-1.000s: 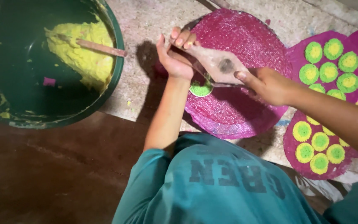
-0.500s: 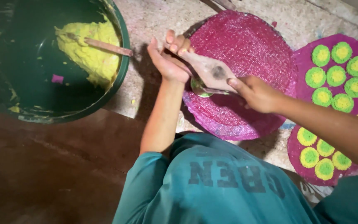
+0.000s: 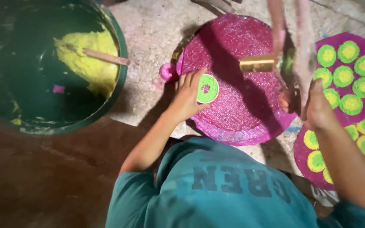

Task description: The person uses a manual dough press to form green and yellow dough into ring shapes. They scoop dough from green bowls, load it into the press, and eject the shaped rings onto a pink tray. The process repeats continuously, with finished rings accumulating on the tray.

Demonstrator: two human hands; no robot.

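A person in a teal shirt bends over a round pink disc (image 3: 237, 84) on a speckled floor, the left hand (image 3: 187, 95) spread flat on it with fingertips touching the edge of a small green dot (image 3: 207, 88). The fingers lie apart and hold nothing; they only steady the spot. The dot sits just right of those fingertips, on the near left part of the disc, with a pink fleck at its centre.

The right hand (image 3: 317, 107) is closed around a powder-caked, two-pronged tool (image 3: 290, 55) raised above the disc's right side, a brass tube (image 3: 256, 63) jutting from it toward the dot.

Dot and disc both look like loose coloured powder: light, soft, with no stiffness, likely to smear or crumble under any pinch. By that look the dot is not to be lifted; contact belongs at its rim, lightly, as the left fingers have it. The tool seems rigid, and its dusty shanks probably slide, so a full fist low on the stems suits it.

Left of the steadying hand stands a green tub (image 3: 121, 63) of yellow powder (image 3: 87, 55) with a stick (image 3: 104, 55). Right of the tool hand lie pink mats (image 3: 330, 42) of green-and-yellow rings.
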